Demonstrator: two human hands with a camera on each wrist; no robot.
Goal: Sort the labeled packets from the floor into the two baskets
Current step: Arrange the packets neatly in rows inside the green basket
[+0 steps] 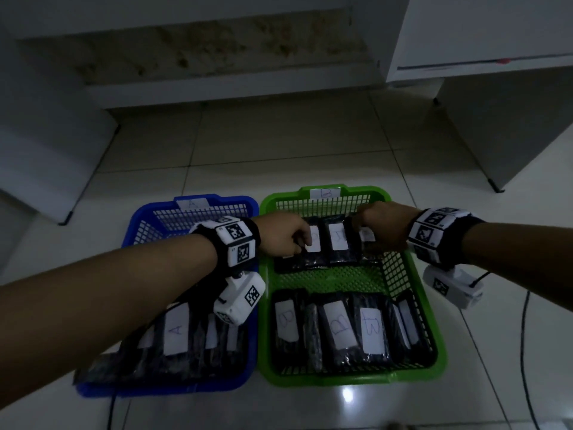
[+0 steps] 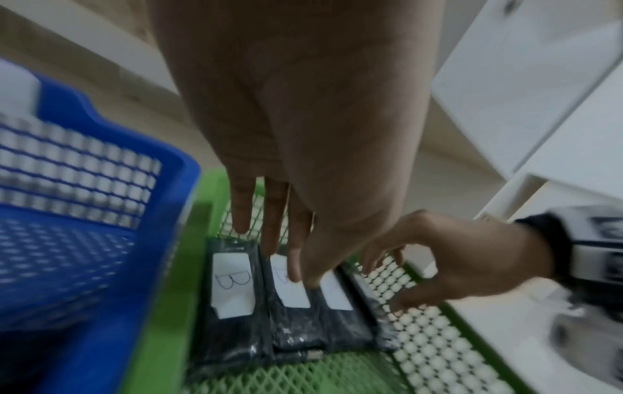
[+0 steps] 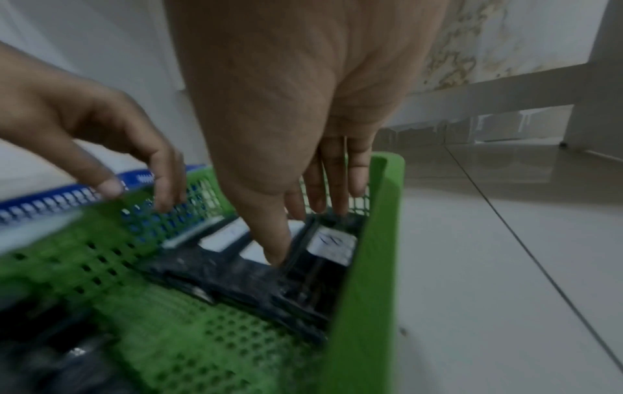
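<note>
Head view: two plastic baskets sit side by side on a tiled floor [image 1: 279, 144], a blue basket [image 1: 145, 225] tagged A on the left and a green basket [image 1: 400, 268] tagged B on the right. Both hands reach into the far end of the green basket, over a row of black packets with white B labels [image 1: 339, 240]. A second row of B packets [image 1: 341, 327] fills the near end; A packets [image 1: 176, 330] lie at the near end of the blue basket. No packet shows on the floor itself.

The left hand [image 1: 283, 232] has its fingers nearly straight, their tips on a middle packet's label. The right hand [image 1: 381, 226] is loosely spread, thumb tip down on a packet by the right wall, gripping nothing.

This looks like tidying the far row. To do it well, press the packets flat, nudge them edge to edge toward the far wall, and keep every label facing up.
</note>
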